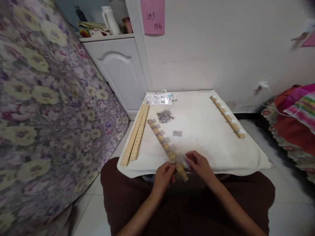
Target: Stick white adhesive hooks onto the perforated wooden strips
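Note:
A narrow wooden strip with rows of holes [172, 156] slants across the front of the table, its near end past the edge. Small clear plastic pieces with metal fittings [162, 141] sit along it at intervals. My left hand [162, 177] pinches the strip's left edge near its lower end, beside a metal fitting. Just right of the strip, my right hand [199, 165] has curled fingers close together; whether something small is between them is hidden. A single small clear packet with metal bits [177, 133] lies ahead of both hands.
Two bare perforated wooden strips [136, 134] lie at the table's left edge. Behind are a pile of small grey packets [165, 116] and a clear blister pack [158, 99]. Another strip with fittings [227, 117] lies at the right. A floral curtain [49, 108] hangs left.

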Demonstrator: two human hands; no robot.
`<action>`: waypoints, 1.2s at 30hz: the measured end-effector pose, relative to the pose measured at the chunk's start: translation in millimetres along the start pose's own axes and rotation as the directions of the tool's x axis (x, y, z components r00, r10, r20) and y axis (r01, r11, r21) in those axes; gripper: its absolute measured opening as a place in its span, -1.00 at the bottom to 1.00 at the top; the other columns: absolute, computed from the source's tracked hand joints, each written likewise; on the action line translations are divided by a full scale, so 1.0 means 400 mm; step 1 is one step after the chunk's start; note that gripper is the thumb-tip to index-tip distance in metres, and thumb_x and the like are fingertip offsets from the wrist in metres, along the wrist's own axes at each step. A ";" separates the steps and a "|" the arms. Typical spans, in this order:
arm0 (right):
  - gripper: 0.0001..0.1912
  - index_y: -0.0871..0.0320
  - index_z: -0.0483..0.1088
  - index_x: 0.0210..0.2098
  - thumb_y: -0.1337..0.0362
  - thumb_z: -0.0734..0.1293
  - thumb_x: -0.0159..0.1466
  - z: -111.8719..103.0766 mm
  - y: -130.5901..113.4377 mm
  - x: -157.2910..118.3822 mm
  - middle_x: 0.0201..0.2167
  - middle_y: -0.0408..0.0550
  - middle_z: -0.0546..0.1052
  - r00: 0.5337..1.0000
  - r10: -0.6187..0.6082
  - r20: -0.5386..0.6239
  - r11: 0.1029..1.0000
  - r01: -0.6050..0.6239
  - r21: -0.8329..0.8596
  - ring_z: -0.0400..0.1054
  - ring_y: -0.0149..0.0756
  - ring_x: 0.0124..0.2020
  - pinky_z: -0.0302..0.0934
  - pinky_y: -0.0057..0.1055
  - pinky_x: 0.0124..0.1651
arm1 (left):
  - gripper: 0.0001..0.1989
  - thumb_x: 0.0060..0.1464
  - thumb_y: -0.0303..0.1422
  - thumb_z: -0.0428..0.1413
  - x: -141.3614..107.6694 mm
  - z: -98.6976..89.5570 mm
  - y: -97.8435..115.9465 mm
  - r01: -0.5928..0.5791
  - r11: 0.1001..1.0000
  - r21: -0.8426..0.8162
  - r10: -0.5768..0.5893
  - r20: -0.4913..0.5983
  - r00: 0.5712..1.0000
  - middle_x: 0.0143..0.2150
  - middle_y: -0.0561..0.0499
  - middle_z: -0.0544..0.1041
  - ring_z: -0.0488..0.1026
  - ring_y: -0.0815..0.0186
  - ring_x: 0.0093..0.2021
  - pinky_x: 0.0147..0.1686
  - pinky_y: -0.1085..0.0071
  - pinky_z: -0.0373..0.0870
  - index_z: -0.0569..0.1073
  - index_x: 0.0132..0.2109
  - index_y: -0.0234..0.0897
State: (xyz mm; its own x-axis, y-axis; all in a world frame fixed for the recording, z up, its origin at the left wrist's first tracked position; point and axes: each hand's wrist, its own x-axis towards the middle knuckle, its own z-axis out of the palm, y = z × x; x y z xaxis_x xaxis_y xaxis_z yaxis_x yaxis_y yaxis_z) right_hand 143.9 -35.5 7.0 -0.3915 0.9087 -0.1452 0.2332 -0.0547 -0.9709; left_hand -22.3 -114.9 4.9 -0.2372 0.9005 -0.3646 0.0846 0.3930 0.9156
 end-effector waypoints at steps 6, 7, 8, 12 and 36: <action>-0.70 0.13 0.30 -0.42 0.01 0.29 0.17 -0.059 0.059 -0.108 -0.57 -0.22 0.46 0.965 0.204 0.164 0.974 -0.217 0.068 0.30 -0.45 -0.66 0.13 -0.52 -0.62 | -0.60 -0.01 0.04 0.02 -0.021 -0.018 -0.018 0.002 1.000 0.010 -0.003 0.060 0.998 -0.74 0.19 0.35 0.02 0.53 -0.82 -0.77 0.57 -0.14 0.26 -0.45 -0.22; -0.67 0.14 0.32 -0.41 -0.02 0.30 0.15 -0.054 0.070 -0.121 -0.56 -0.20 0.47 0.955 0.231 0.187 0.964 -0.251 0.088 0.32 -0.44 -0.64 0.14 -0.52 -0.61 | -0.61 0.00 0.04 0.02 -0.024 -0.020 -0.022 -0.001 1.000 0.013 0.000 0.068 0.998 -0.74 0.19 0.35 0.02 0.53 -0.81 -0.77 0.57 -0.14 0.26 -0.44 -0.22; -0.65 0.15 0.33 -0.39 -0.04 0.32 0.14 -0.044 0.080 -0.131 -0.54 -0.18 0.49 0.945 0.249 0.212 0.953 -0.278 0.118 0.34 -0.43 -0.62 0.16 -0.52 -0.60 | -0.61 0.00 0.03 0.01 -0.026 -0.023 -0.024 -0.005 1.000 0.019 0.004 0.072 0.997 -0.74 0.19 0.35 0.01 0.53 -0.81 -0.77 0.57 -0.13 0.26 -0.44 -0.22; -0.54 0.16 0.39 -0.26 -0.10 0.37 0.06 0.012 0.096 -0.139 -0.39 -0.10 0.54 0.907 0.301 0.294 0.870 -0.388 0.306 0.42 -0.41 -0.51 0.24 -0.50 -0.49 | -0.61 0.03 0.03 -0.01 -0.031 -0.047 -0.018 -0.049 0.997 0.059 0.045 0.060 0.997 -0.73 0.19 0.34 0.03 0.52 -0.80 -0.76 0.56 -0.09 0.28 -0.43 -0.22; -0.44 0.17 0.37 -0.32 -0.19 0.41 -0.05 0.079 0.120 -0.119 -0.52 -0.14 0.49 0.935 0.178 0.306 0.853 -0.302 0.425 0.32 -0.47 -0.61 0.11 -0.52 -0.55 | -0.74 0.15 -0.20 -0.05 0.087 -0.217 -0.003 -0.340 0.798 0.498 0.508 -0.252 0.824 -0.58 0.18 0.26 0.22 0.43 -0.54 -0.50 0.54 0.10 0.36 -0.38 -0.24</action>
State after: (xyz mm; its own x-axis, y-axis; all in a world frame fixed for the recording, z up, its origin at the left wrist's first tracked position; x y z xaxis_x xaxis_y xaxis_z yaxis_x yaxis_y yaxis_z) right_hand 145.6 -94.6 -38.8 -0.5971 0.7131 -0.3674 -0.0609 -0.4969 -0.8657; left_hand -114.6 -100.2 5.9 -0.3961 0.8944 0.2075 0.6303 0.1006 0.7698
